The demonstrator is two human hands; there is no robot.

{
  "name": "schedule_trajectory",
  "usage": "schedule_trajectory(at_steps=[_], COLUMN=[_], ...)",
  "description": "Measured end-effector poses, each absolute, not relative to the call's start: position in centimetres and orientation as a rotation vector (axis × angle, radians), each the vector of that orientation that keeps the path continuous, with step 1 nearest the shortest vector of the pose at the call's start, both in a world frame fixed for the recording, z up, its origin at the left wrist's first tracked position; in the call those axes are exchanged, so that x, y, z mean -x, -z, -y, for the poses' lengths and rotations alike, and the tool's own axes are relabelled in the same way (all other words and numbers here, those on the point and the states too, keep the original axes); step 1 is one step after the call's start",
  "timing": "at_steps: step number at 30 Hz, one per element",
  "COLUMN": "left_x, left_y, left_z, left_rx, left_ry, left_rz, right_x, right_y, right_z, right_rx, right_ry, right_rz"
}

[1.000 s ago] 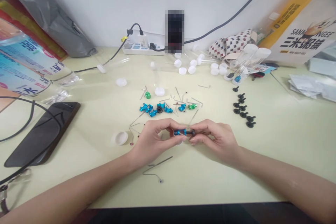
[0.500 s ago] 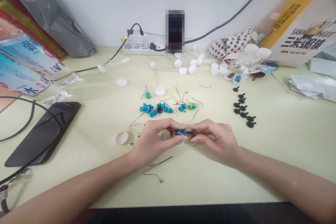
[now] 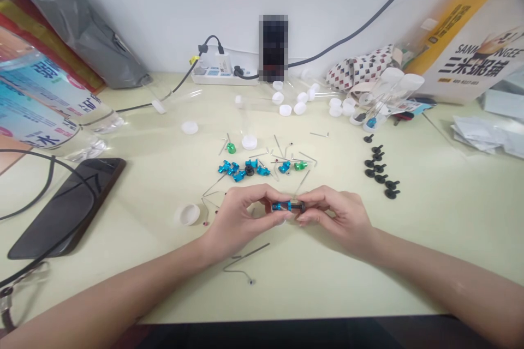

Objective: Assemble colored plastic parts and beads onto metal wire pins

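Between thumb and fingers, my left hand (image 3: 241, 218) pinches a small blue metal fitting (image 3: 283, 206), held level above the table. My right hand (image 3: 339, 212) is closed on a black thumbscrew (image 3: 298, 206), whose shank meets the fitting's right end. How deep the shank sits in it I cannot tell. Just beyond the hands lie several loose blue fittings (image 3: 239, 176), a black piece (image 3: 249, 170), a green fitting (image 3: 300, 166) and thin bent metal rods (image 3: 308, 158). Nearer the front edge are a hex key (image 3: 256, 251) and a bent wire with a small ring end (image 3: 241, 272).
Several black thumbscrews (image 3: 380, 179) stand in a loose row at right. Clear tubes with white caps (image 3: 285, 110) lie farther back, before a power strip (image 3: 225, 80). At left are a phone (image 3: 65, 207), water bottles (image 3: 36, 103) and a white cap (image 3: 189, 215).
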State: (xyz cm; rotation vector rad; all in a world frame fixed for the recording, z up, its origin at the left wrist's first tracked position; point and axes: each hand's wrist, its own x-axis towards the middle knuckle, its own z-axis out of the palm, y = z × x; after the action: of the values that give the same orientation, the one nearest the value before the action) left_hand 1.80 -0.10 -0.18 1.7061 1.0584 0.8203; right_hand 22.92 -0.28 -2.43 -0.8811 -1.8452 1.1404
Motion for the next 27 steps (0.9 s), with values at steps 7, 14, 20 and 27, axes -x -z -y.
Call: schedule_trajectory(at_steps=[7, 14, 20, 27], left_x=[-1.85, -1.85, -1.83, -1.8], left_y=[-0.04, 0.02, 0.08, 0.06], left_z=[0.01, 0.07, -0.03, 0.1], left_rx=[-1.709, -1.71, -1.701, -1.701], left_ry=[-0.831, -0.826, -0.829, -0.807], left_rz=[-1.055, -1.06, -1.051, -1.054], right_x=[-22.98, -23.08, -23.01, -23.08], right_y=[2.41, 2.67, 2.47, 2.49], right_z=[0.37, 0.3, 0.29, 0.28], right_rx=[0.898, 0.882, 0.878, 0.884], right_ry=[-1.137, -1.141, -1.143, -1.155], right_rz=[1.847, 1.854, 1.848, 1.856])
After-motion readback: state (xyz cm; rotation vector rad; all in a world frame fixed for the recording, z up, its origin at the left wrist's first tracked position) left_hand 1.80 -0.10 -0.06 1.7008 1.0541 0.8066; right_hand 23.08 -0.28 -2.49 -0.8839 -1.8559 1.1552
